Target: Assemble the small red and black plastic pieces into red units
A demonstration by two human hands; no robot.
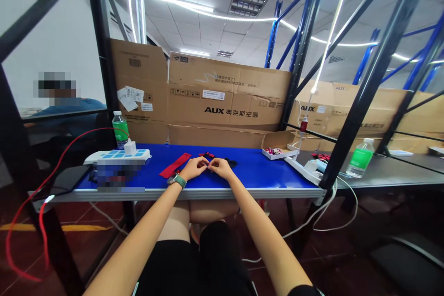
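Note:
Both my hands rest on the blue table (256,173), meeting at its middle. My left hand (194,168), with a green watch on the wrist, is closed in a pinch. My right hand (219,167) is closed too, fingertips touching the left hand's. Between them is something small that I cannot make out. A red strap (175,165) lies flat just left of my left hand. A red and black piece (207,154) sits just beyond my fingers, and a black piece (231,163) lies right of my right hand.
A white power strip (116,155) with a charger and a green-labelled bottle (120,129) stand at the left. A small open box (275,152) and another power strip (305,170) are at the right, with a second bottle (360,157). Cardboard boxes (225,101) stand behind. A person sits far left.

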